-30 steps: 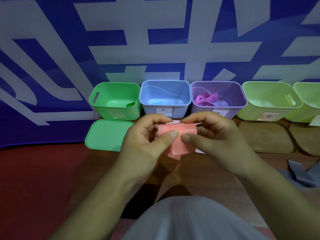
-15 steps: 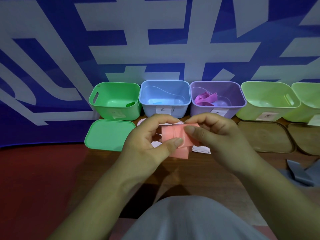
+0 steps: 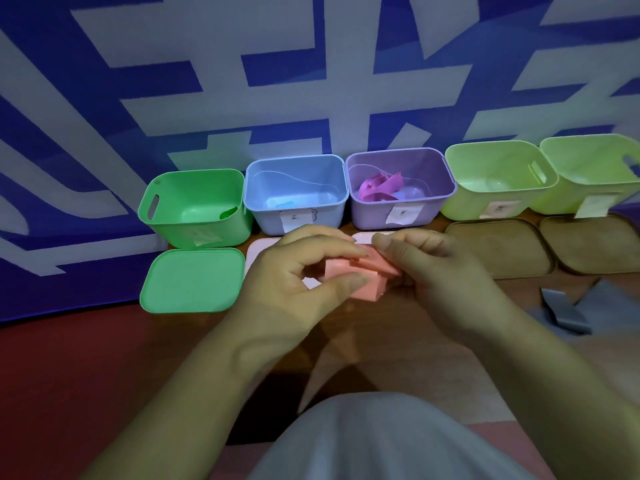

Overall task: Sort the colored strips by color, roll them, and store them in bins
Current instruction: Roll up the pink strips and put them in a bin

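Loose tail of the salmon strip (image 3: 349, 275) is shorter than half a second ago, with more wound in. Left hand (image 3: 291, 282) and right hand (image 3: 440, 275) both pinch the roll, fingers (image 3: 332, 249) curled on it, over the worktop (image 3: 346, 334). Beyond lie a green lid (image 3: 190, 280), then green bin (image 3: 194, 233), blue bin (image 3: 263, 216), and purple bin (image 3: 367, 216) holding purple strips (image 3: 377, 185).
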A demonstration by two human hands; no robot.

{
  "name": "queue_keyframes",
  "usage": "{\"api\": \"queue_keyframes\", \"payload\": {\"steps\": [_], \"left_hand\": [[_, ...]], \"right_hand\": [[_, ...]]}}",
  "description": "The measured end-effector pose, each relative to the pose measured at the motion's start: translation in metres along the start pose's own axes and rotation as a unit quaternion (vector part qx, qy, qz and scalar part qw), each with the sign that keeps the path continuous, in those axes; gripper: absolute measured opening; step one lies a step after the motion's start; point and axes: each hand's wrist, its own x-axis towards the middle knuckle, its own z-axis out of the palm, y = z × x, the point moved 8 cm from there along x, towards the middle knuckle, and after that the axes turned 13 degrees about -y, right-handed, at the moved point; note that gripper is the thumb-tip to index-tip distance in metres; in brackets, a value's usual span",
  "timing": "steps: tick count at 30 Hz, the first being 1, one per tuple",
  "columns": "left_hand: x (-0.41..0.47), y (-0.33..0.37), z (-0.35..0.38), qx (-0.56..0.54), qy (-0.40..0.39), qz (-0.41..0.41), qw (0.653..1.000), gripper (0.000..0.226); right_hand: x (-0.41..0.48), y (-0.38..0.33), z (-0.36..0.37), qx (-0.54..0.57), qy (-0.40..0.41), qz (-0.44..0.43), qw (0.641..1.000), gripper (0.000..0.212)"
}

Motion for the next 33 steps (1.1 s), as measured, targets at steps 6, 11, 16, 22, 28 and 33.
{"api": "queue_keyframes", "payload": {"steps": [6, 11, 16, 22, 28, 33], "left_hand": [[0.047, -0.009, 0.039, -0.095, -0.007, -0.057, 0.994, 0.019], [0.101, 0.006, 0.091, -0.117, -0.096, -0.061, 0.987, 0.017], [0.165, 0.019, 0.145, -0.07, -0.181, -0.042, 0.98, 0.024], [0.252, -0.004, 0.192, 0.04, -0.224, -0.062, 0.972, 0.025], [0.343, -0.05, 0.216, 0.209, -0.259, -0.078, 0.94, 0.024], [0.408, -0.115, 0.254, 0.321, -0.324, -0.066, 0.888, 0.024]], "right_hand": [[-0.022, -0.011, -0.052, -0.01, 0.03, -0.07, 0.997, 0.018], [-0.032, -0.007, -0.12, -0.012, 0.086, -0.083, 0.993, 0.031], [-0.04, -0.01, -0.196, 0.022, 0.141, -0.081, 0.986, 0.022], [-0.022, -0.003, -0.28, 0.002, 0.159, -0.083, 0.984, 0.026], [0.007, 0.034, -0.379, -0.109, 0.212, -0.019, 0.971, 0.013], [0.034, 0.053, -0.446, -0.326, 0.233, 0.076, 0.913, 0.025]]}}
